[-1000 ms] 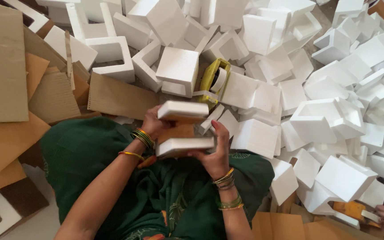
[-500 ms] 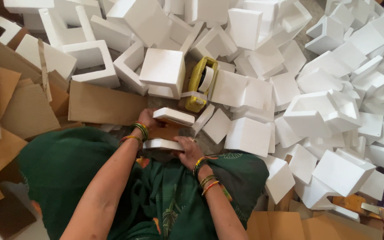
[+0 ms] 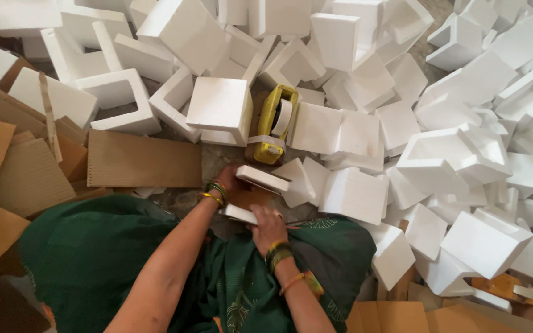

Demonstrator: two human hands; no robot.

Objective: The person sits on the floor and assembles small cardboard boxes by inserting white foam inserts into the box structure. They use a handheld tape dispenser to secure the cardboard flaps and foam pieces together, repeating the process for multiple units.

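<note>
Foam pieces held low over the lap, amid a loose foam heap.

Left hand [image 3: 228, 179] grips the far end of a brown block [image 3: 248, 196] sandwiched between an upper foam piece [image 3: 263, 179] and a lower foam piece [image 3: 239, 214]; right hand [image 3: 268, 226] presses flat on the near end, fingers closed over it. The bundle sits just above the green cloth [image 3: 94, 259], near the yellow tape dispenser [image 3: 274, 123]. Risks, as I judge them: the upper piece looks tilted and could slide off the block; a hard squeeze could crack brittle foam; the surrounding foam heap [image 3: 439, 166] crowds close and may tumble in; cardboard sheets [image 3: 143, 159] lie just beside.
</note>
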